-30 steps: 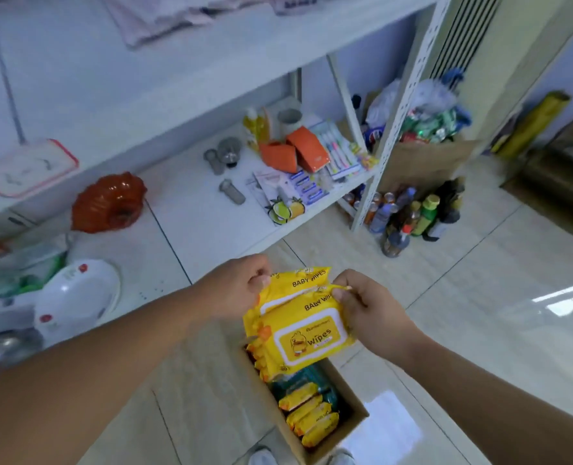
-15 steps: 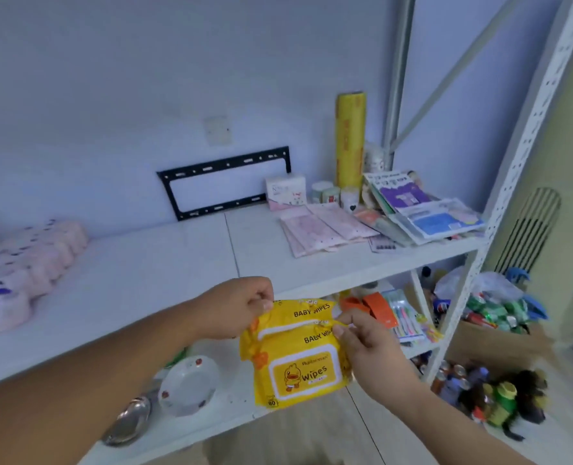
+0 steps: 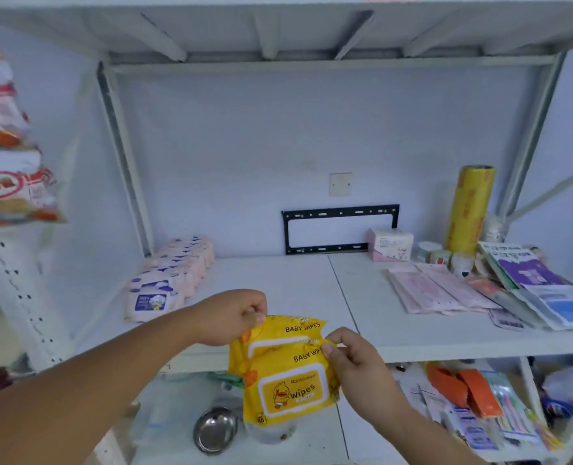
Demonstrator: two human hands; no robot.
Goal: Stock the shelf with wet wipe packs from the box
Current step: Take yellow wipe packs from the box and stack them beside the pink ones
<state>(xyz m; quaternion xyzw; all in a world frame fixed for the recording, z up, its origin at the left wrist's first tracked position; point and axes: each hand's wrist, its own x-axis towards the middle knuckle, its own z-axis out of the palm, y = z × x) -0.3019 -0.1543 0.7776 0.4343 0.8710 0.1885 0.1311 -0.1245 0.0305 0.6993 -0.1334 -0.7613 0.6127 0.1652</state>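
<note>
1. Head view, background: white metal shelving unit against a pale blue wall, with a bare stretch of the middle shelf board [image 3: 278, 286] straight ahead.
2. Left end of that board: row of pale pink soft packs [image 3: 174, 273]. A blue label is on the front one, text too blurred to read.
3. Right end: tall yellow roll of film [image 3: 469, 209] upright, small pink carton [image 3: 390, 245], flat pink and blue packets. A black metal bracket [image 3: 340, 231] is on the wall behind.
4. Lower board: round steel bowl [image 3: 215, 431] and flat orange packets [image 3: 466, 391].
5. Task items: two yellow plastic wet wipe packs [image 3: 288, 387], one behind the other, hang in the air in front of the middle board's front edge. They touch no shelf.
6. Hands: left hand [image 3: 234, 317] pinches the top seam of the rear pack, right hand [image 3: 355, 364] pinches the top seam of the front one. Both sets of fingers are curled tight.
7. Readable: "BABY WIPES" on both top seams, "Wipes" beside a duck cartoon on the front lid, "80" at the bottom corner. The small brand line is too blurred to read.
8. Progress, as a judgement: carry stage, placement not done. No yellow packs on the shelf yet. The box is out of frame, so I can't tell how many are left.
</note>
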